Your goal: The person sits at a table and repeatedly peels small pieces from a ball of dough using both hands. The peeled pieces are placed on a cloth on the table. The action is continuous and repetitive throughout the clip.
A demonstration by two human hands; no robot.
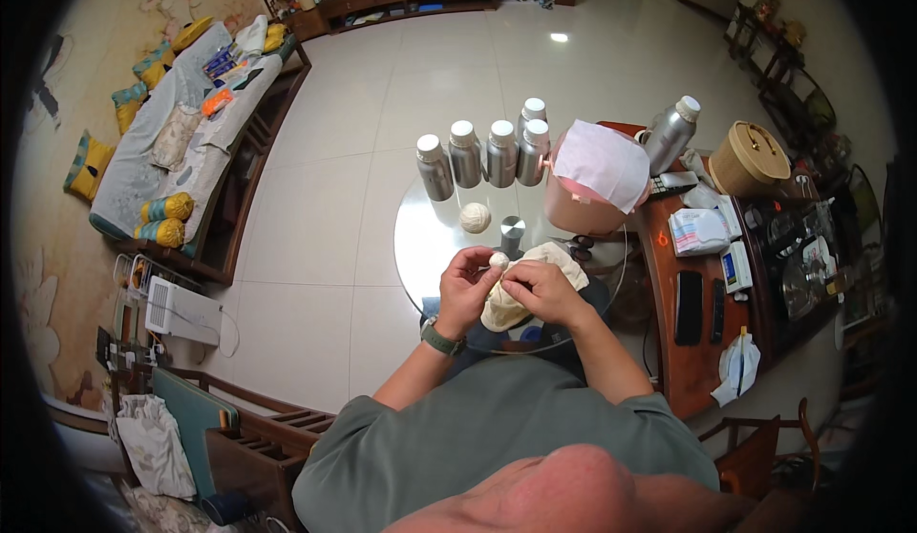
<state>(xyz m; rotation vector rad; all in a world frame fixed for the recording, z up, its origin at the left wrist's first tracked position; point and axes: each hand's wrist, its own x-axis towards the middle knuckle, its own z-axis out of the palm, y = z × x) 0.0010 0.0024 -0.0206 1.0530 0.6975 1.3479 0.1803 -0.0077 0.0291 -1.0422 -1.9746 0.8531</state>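
Note:
My left hand [466, 286] holds a small round cream-white piece [499, 261] between thumb and fingers; it looks like wound yarn or a knob of cloth. My right hand [541, 291] is close beside it, thumb and forefinger pinched together near the left thumb. What that pinch holds is too small to tell. Under and behind my hands lies a soft cream fabric piece [564, 262], partly hidden by the right hand. Beyond the left hand, a ball of cream yarn [475, 218] rests on the round glass table [423, 246]. Dark-handled scissors [580, 248] lie right of the fabric.
Several silver metal bottles [466, 157] with white caps stand at the table's far side. A pink bin [584, 210] with a white cloth [602, 164] over it stands at right. The wooden side table [663, 304] holds a phone [689, 307] and tissue pack [698, 232].

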